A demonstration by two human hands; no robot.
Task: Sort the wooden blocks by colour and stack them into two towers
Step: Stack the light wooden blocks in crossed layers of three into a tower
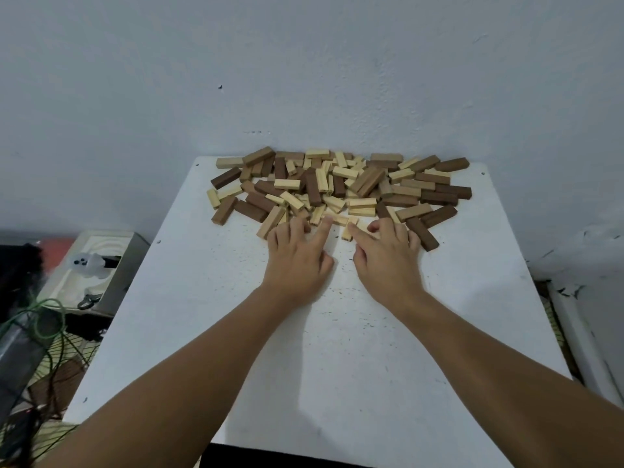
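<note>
A loose pile of wooden blocks (341, 187), light and dark brown mixed, lies along the far edge of the white table (320, 349) against the wall. My left hand (297, 255) and my right hand (386, 255) lie palm down at the near edge of the pile. The left hand's fingers reach onto light blocks (339, 220) at the pile's front. The right hand's forefinger touches a light block (347, 233), and a dark block (422, 234) lies just right of that hand. Neither hand holds a block.
The wall stands right behind the pile. To the left, below table height, a metal tray (98, 265) with a small white figure, green cables (47, 319) and dark clutter. A white frame (587, 349) runs along the table's right side.
</note>
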